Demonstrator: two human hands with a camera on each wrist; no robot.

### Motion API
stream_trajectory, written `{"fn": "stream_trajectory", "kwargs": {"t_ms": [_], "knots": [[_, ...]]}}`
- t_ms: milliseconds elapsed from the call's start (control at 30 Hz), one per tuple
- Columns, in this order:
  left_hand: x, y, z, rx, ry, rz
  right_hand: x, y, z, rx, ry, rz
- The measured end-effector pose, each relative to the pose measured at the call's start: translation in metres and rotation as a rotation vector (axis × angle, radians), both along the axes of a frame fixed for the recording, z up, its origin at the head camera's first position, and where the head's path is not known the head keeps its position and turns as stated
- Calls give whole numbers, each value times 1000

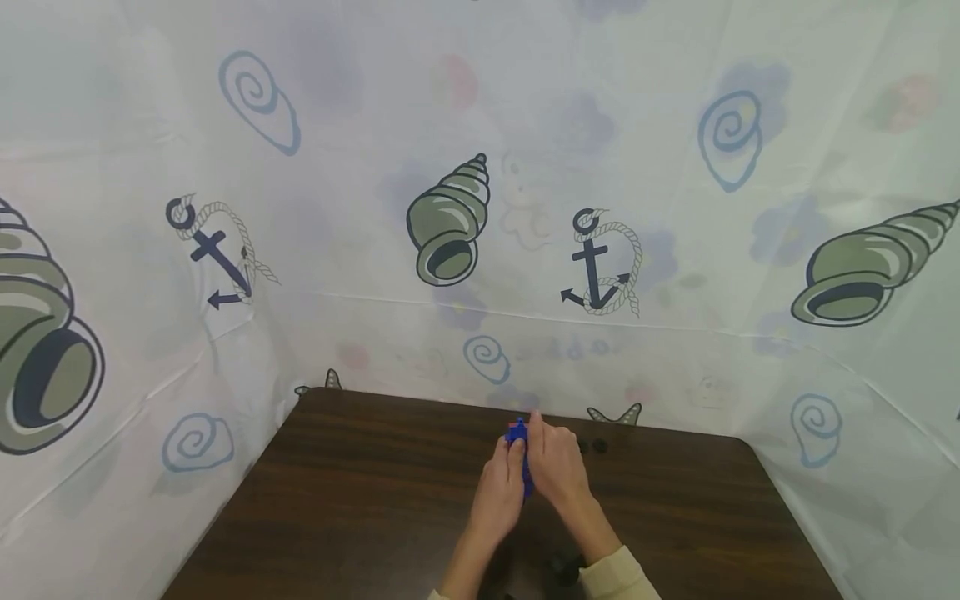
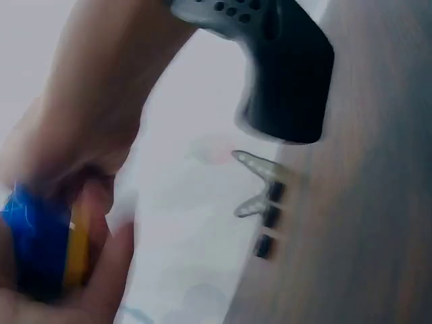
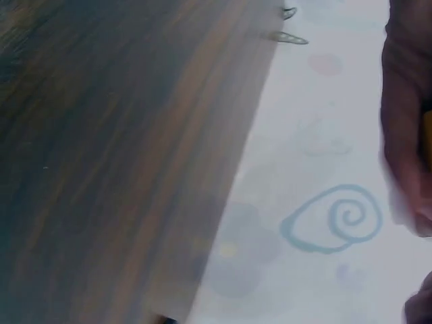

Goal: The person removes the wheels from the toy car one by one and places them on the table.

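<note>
A small blue toy-like piece with a touch of red at its far end is held between both hands, over the far part of the table. The left hand grips it from the left, thumb along its top. From the other side the right hand holds it, its index finger pointing forward. In the left wrist view the blue piece is blurred and shows a yellow part, with fingers around it. Its exact kind I cannot tell. Only fingers and a sliver of yellow appear at the right wrist view's edge.
Small black pieces lie near the back edge of the dark wooden table; the left wrist view shows three black pieces in a row. A black device sits at the right wrist. A white printed curtain surrounds the table.
</note>
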State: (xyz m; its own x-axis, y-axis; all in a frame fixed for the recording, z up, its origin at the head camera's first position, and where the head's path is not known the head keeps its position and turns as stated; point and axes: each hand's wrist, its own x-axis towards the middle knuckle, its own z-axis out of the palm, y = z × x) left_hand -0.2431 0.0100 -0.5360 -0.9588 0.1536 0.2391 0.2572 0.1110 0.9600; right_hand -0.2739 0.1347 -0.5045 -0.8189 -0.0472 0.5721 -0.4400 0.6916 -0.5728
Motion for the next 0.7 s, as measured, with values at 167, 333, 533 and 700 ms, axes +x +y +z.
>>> {"fn": "stream_trajectory", "kwargs": {"t_ms": [167,333,533,700], "knots": [[-4,-5,1,116,-111,-94,-1,4,-6,-103,-56,49],[-2,-5,2,96,-108,-20,3,-2,-8,-95,-72,35],[2,-5,4,120,-127,6,11,-4,-10,-171,-96,32],[-2,-6,6,176,-127,-11,10,1,-15,-358,-125,73]]}}
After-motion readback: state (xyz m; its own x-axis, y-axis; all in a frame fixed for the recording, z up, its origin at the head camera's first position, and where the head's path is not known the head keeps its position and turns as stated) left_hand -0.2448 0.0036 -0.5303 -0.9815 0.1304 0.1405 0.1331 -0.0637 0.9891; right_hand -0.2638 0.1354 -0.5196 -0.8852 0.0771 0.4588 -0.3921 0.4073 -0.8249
